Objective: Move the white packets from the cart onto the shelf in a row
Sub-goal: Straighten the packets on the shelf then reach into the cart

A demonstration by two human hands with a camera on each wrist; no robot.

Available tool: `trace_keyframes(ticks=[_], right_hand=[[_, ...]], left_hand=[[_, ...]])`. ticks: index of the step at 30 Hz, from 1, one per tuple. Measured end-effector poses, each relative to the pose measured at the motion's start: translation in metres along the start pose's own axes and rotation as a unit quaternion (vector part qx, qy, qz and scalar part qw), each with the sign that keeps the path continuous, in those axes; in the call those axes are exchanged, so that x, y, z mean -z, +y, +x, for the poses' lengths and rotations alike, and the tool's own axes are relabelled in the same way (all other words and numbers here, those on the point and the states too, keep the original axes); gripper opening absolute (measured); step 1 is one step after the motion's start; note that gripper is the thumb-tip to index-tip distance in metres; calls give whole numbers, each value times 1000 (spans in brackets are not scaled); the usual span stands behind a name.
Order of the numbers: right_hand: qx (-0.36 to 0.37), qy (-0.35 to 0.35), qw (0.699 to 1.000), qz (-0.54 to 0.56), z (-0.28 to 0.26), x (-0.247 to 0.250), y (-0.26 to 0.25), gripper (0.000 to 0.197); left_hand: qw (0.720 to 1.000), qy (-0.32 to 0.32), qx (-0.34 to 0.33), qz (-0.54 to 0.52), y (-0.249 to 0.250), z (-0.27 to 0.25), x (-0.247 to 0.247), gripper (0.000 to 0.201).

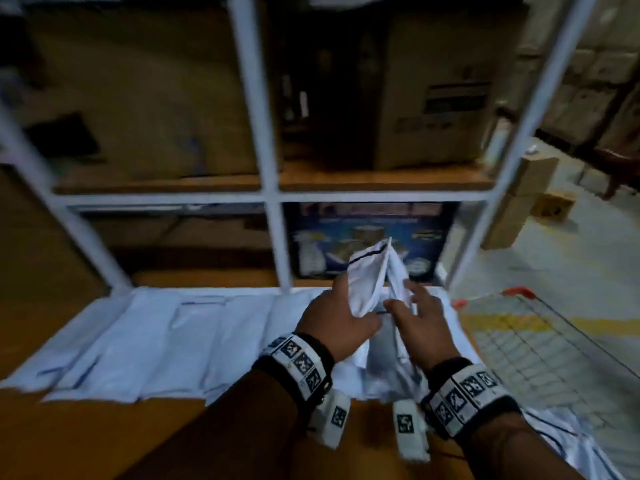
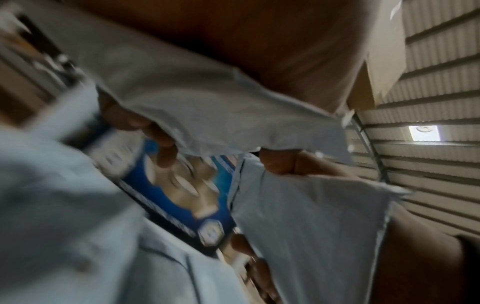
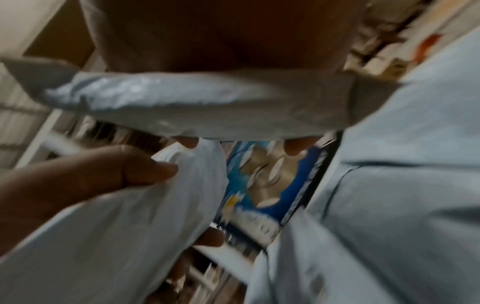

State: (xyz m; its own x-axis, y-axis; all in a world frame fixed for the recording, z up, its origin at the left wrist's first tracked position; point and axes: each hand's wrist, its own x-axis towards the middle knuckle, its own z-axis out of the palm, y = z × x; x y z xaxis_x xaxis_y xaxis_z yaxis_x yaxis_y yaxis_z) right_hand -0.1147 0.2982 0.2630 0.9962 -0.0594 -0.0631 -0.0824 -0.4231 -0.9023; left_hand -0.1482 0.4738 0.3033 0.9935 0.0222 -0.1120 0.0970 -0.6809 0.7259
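Note:
Several white packets (image 1: pixel 166 337) lie side by side in a row on the orange shelf board (image 1: pixel 86 438). Over the row's right end, my left hand (image 1: pixel 341 317) grips an upright white packet (image 1: pixel 367 275). In the left wrist view this packet (image 2: pixel 207 115) lies under my curled fingers (image 2: pixel 161 148). My right hand (image 1: pixel 415 317) holds a second white packet (image 1: pixel 396 282) close against the first. The right wrist view shows that packet (image 3: pixel 194 102) across the palm with fingertips (image 3: pixel 296 146) hooked over its edge. The wire cart (image 1: pixel 540 344) stands to the right.
A blue printed box (image 1: pixel 367 244) stands at the back of the shelf behind the hands. A white upright post (image 1: pixel 280 244) rises just left of them. Cardboard boxes (image 1: pixel 433 91) fill the shelf above. More white packets (image 1: pixel 571 441) lie at lower right.

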Motion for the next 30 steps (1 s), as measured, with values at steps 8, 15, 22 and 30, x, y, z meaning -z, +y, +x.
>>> trace_keyframes(ticks=[8, 15, 22, 30], right_hand=[[86, -53, 981, -166, -36, -138, -66, 70], [83, -92, 943, -310, -59, -233, -102, 71], [66, -116, 903, -408, -64, -302, -115, 75], [74, -160, 848, -500, -59, -323, -77, 64]], left_hand=[[981, 79, 154, 83, -153, -52, 119, 105], [959, 116, 223, 134, -237, -72, 173, 103], [948, 112, 247, 169, -264, -45, 164, 104], [924, 85, 220, 302, -282, -45, 135, 97]])
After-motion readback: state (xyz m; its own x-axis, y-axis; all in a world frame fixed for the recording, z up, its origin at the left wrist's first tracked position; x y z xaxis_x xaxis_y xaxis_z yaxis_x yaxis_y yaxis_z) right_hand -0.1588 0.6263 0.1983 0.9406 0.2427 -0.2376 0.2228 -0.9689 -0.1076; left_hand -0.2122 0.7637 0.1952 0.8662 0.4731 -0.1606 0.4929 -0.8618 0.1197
